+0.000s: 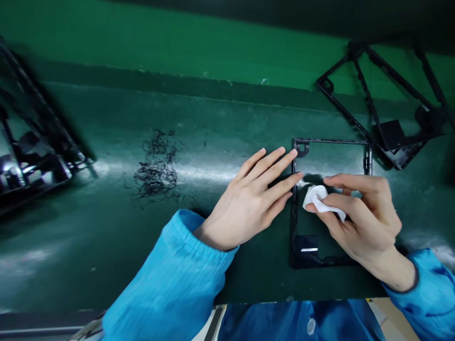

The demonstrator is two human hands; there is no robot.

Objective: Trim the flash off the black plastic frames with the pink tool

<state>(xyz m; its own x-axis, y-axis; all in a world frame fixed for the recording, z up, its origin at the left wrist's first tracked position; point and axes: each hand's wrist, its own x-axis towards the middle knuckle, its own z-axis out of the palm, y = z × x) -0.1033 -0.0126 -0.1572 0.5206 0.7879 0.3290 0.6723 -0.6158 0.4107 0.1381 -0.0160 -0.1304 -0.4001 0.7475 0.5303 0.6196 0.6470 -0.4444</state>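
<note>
A black rectangular plastic frame (294,222) lies flat on the green work surface in front of me. My left hand (258,196) rests with its fingers stretched out, the fingertips at the frame's left side. Over the frame's opening, my right hand (366,220) pinches a crumpled white cloth or tissue (316,196) between thumb and fingers. The cloth is near the frame's left bar; whether it touches the bar I cannot tell. My right hand hides part of the frame's right and lower sides.
A heap of thin black shavings (158,166) lies left of my left hand. More black frames (369,94) overlap at the back right, touching or close to the near frame's corner. Stacked black parts (35,132) stand at the far left. The green table (106,237) ends at its front edge by my body.
</note>
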